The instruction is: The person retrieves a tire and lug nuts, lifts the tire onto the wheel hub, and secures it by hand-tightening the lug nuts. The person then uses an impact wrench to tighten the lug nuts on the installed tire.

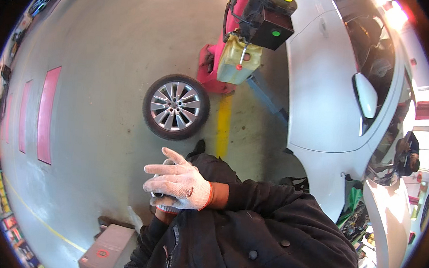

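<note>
My right hand (187, 185), in a white knit work glove with an orange cuff, is raised before my body. Its fingers are stretched out and apart, pointing left. Behind and below it is my left hand (168, 209), gloved too and mostly covered; its fingers cannot be made out. A small dark patch shows between the hands, but its kind is unclear. Ahead on the floor a car wheel (176, 107) lies flat, its silver spoked rim facing up and its black tyre around it. Both hands are apart from the wheel.
A pink lift post (209, 74) carries a yellowish plastic tank (238, 60) and a black box (272, 29). Blue lift arm (267, 99) reaches toward the pale car (319, 86) at right. Grey box (107, 249) stands at lower left. Another person (407, 154) is at far right.
</note>
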`<action>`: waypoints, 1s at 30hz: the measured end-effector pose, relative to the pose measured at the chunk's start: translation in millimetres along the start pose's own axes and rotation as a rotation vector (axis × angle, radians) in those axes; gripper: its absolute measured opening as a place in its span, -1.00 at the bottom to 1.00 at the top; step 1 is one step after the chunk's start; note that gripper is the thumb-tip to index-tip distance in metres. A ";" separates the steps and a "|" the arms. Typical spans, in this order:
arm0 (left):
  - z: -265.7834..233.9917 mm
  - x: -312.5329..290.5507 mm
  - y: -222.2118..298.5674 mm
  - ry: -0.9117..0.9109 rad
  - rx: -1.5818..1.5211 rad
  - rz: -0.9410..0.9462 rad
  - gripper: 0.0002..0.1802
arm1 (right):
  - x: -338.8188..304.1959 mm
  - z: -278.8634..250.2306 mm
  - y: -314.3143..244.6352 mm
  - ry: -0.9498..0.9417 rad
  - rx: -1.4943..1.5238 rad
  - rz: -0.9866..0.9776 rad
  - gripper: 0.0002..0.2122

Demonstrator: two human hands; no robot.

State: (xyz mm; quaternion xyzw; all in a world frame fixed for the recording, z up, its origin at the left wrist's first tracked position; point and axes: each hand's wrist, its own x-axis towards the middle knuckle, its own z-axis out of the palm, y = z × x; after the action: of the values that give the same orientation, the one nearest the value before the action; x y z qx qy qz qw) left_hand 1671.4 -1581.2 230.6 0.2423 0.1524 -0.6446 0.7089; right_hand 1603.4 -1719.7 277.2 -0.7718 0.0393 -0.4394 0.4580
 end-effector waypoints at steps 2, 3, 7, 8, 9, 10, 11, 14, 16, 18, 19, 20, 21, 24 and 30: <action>5.5 34.6 32.4 -0.015 0.049 -0.066 -0.44 | 37.5 -8.8 20.4 -0.050 0.060 0.022 -0.69; 9.8 50.6 47.0 -0.025 0.075 -0.097 -0.43 | 49.5 -16.6 27.8 -0.083 0.128 0.137 -0.70; 17.2 112.0 95.0 -0.045 0.128 -0.252 -0.38 | 78.1 -30.6 51.6 -0.035 0.369 0.466 -0.67; 18.9 124.2 106.8 -0.056 0.137 -0.291 -0.37 | 80.6 -37.2 57.1 -0.013 0.371 0.593 -0.70; 19.1 137.7 119.6 -0.008 0.090 -0.308 -0.36 | 89.4 -30.0 68.4 0.142 0.612 0.693 -0.77; 17.4 152.5 135.5 0.000 0.191 -0.382 -0.35 | 92.8 -31.2 81.4 0.224 0.774 0.892 -0.82; 14.4 167.6 152.8 0.090 0.241 -0.440 -0.34 | 93.0 -34.8 95.0 0.296 0.915 1.098 -0.86; -11.5 222.7 207.6 0.135 0.385 -0.653 -0.21 | 79.0 -39.6 162.8 0.181 0.786 1.403 -0.76; -37.6 265.3 250.3 0.064 0.367 -0.833 -0.19 | 56.2 -23.7 213.3 0.257 0.877 1.517 -0.74; -69.5 307.1 285.1 0.174 0.628 -0.891 -0.23 | 25.2 5.1 270.2 0.395 0.881 1.633 -0.72; -88.5 333.5 299.2 0.199 0.753 -0.927 -0.25 | 7.1 22.7 301.9 0.465 0.827 1.702 -0.71; -108.4 361.2 314.1 0.056 1.012 -0.924 -0.43 | -12.2 40.1 336.3 0.514 0.794 1.761 -0.69; -129.8 388.1 329.3 0.037 1.159 -0.994 -0.61 | -32.4 60.1 370.8 0.596 0.721 1.792 -0.67; -208.4 444.0 365.0 0.181 1.234 -1.079 -0.76 | -104.1 121.2 478.4 0.913 0.853 1.895 -0.62; -345.2 458.7 403.7 0.580 1.012 -0.854 -0.77 | -241.9 253.6 691.1 0.494 0.007 1.949 -0.50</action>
State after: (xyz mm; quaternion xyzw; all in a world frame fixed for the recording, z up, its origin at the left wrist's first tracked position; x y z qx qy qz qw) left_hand 2159.7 -1759.4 -241.0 0.6217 0.0986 -0.7666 0.1271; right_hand 1873.1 -1836.2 -439.8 -0.2889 0.7465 -0.0209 0.5990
